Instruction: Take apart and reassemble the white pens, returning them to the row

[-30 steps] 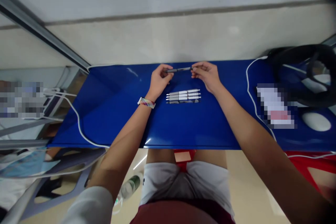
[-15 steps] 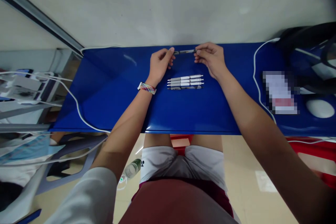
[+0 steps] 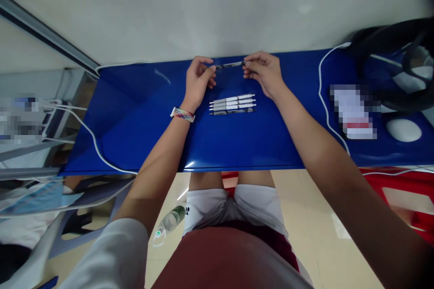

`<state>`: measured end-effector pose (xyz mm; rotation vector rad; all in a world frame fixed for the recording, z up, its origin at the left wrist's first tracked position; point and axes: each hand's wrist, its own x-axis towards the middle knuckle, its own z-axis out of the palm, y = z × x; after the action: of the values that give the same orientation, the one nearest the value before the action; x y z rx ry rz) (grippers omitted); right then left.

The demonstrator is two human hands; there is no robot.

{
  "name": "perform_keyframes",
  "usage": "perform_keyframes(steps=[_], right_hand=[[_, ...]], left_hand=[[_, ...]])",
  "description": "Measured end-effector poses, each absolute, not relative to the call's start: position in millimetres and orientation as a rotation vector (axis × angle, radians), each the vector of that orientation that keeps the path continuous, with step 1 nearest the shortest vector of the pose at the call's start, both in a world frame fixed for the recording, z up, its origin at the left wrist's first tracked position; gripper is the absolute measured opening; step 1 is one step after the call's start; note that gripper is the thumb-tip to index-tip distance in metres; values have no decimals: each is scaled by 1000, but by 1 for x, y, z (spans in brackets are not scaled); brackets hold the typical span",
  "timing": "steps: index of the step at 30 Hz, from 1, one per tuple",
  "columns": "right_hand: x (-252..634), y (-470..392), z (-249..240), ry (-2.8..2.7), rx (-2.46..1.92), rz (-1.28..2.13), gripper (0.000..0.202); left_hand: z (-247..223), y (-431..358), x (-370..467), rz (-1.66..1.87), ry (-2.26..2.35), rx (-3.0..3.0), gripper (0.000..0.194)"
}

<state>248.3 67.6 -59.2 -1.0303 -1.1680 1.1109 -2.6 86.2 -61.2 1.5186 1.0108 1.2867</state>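
Thumb and forefinger of our left hand (image 3: 195, 81) have parted at one end of a pen (image 3: 233, 64), grip unclear, while our right hand (image 3: 266, 74) pinches the other over the blue table (image 3: 244, 142).

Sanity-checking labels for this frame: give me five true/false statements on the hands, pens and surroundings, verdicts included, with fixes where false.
1. The left hand and right hand both hold one pen. True.
2. The wristband is on the right wrist. False: it is on the left wrist.
3. The row of pens lies between the held pen and the near edge of the table. True.
4. The bottle is on the table. False: it is on the floor.
5. The row counts four pens. True.
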Motion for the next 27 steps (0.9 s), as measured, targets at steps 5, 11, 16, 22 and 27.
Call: perform_keyframes(steps=[5,11,16,22,27], right_hand=[[246,65,-57,-1146,-1037,1114,35],[242,61,-53,-1091,-1027,1133,27],[240,62,-56,-1044,-970,1161,26],[241,65,-59,-1026,-914,1198,32],[241,64,-58,-1032,-883,1207,31]], left_hand=[[-59,84,1,1344,1048,1559,33],[-56,82,-3,1295,1074,1519,26],[-56,82,-6,1303,1065,1512,37],[-52,80,-6,1305,1055,1461,46],[-48,76,-6,1302,1084,1480,57]])
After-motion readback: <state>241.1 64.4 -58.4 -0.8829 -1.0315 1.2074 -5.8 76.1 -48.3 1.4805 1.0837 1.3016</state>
